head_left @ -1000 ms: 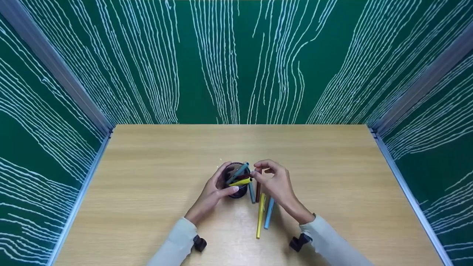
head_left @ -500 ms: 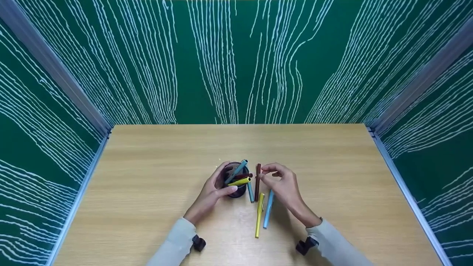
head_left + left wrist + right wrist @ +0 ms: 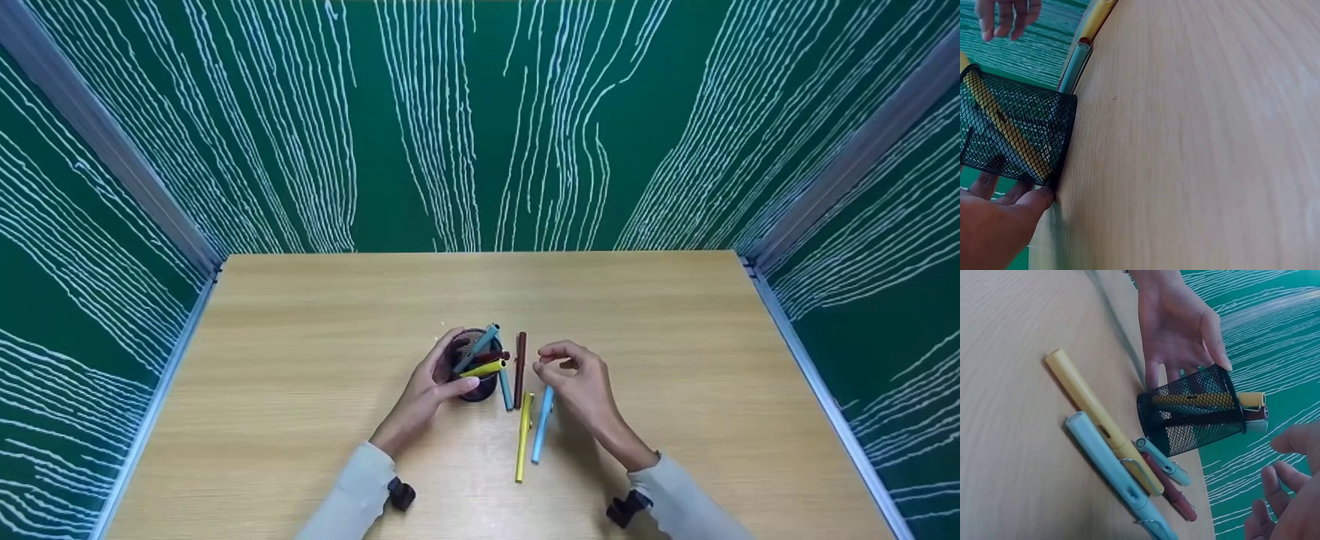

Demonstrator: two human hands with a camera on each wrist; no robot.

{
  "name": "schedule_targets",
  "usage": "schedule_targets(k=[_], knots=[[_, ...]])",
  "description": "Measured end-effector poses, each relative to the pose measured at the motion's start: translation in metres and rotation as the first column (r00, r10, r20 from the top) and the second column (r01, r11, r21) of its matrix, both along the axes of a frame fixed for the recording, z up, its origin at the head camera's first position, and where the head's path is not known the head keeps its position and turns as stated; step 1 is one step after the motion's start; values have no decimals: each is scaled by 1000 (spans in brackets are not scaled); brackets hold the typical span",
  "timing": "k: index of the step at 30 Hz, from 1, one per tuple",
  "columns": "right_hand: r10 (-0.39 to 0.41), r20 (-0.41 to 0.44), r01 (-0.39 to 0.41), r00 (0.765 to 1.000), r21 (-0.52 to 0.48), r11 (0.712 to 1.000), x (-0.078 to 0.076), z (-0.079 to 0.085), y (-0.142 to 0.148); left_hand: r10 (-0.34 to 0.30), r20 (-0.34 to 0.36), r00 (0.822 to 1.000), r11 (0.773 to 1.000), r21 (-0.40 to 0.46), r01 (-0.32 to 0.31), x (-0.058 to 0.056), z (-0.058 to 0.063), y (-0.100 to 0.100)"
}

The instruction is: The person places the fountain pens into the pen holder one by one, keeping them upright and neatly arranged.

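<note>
I see room to pass beyond the cup (image 3: 1196, 430), but a teal pen (image 3: 506, 390) and red pen (image 3: 520, 371) lie between cup and right hand (image 3: 577, 379).

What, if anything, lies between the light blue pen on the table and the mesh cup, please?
Three pens lie on the table between the light blue pen and the mesh cup: a yellow pen, a dark red pen and, nearest the cup, a teal pen.

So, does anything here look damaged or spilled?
Nothing stands out: the black mesh cup stands upright, and beside it the slim yellow pen, dark red pen, teal pen and light blue pen lie loose, without visible damage.
</note>
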State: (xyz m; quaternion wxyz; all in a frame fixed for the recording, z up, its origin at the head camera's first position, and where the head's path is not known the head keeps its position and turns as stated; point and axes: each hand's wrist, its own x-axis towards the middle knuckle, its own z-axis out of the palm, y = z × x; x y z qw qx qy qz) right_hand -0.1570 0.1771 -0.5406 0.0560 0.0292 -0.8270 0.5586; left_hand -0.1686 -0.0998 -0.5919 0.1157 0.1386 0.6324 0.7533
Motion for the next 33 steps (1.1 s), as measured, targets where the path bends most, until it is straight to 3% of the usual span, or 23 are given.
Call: schedule_targets(k=[16,21,33], knots=[[-39,63,37,997,24,999,15,-25,13,4,-2,1000,1000,-10,-4,0,1,-1],[-43,55,41,998,27,999,25,-38,14,-10,15,1000,999,44,9,0,1,0],[-81,65,70,995,147,987,37,-61,24,-14,22,1000,998,54,13,1,1,1]])
